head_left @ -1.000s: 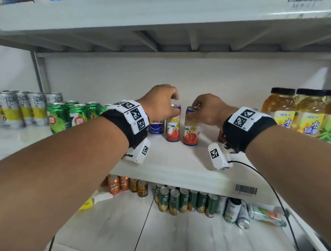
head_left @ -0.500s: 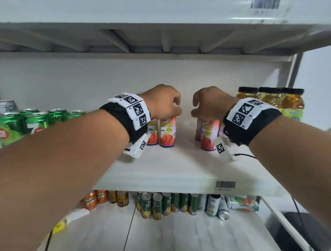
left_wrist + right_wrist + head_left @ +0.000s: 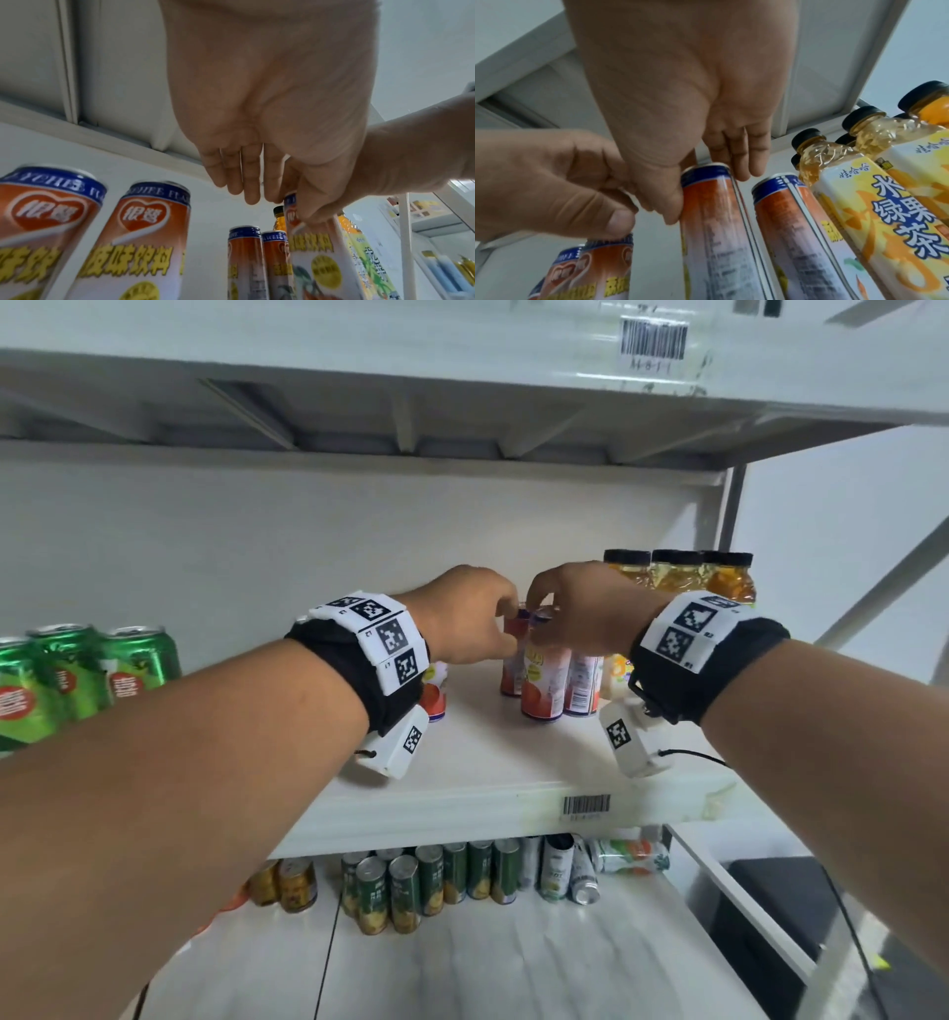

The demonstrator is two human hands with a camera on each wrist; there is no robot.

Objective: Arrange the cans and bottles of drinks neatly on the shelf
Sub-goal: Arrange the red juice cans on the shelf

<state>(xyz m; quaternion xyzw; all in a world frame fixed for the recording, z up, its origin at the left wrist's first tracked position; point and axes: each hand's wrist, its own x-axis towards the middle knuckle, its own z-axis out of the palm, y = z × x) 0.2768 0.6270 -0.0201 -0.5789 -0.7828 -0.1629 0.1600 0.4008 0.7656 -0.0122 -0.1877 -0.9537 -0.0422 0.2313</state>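
While both hands pinch can tops | left hand (image 3: pixel 464 613) grips upright orange can (image 3: pixel 540 680) | right hand (image 3: pixel 580 608) grips its right neighbour (image 3: pixel 583 683) | three cans clustered

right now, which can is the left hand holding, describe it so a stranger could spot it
On the middle shelf, left of the black-capped tea bottles, stands a cluster of orange cans. It is the front-left one, pinched at its blue rim by the left hand.

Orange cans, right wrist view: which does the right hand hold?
The central can: the right hand pinches its blue rim; the can right of it stands free.
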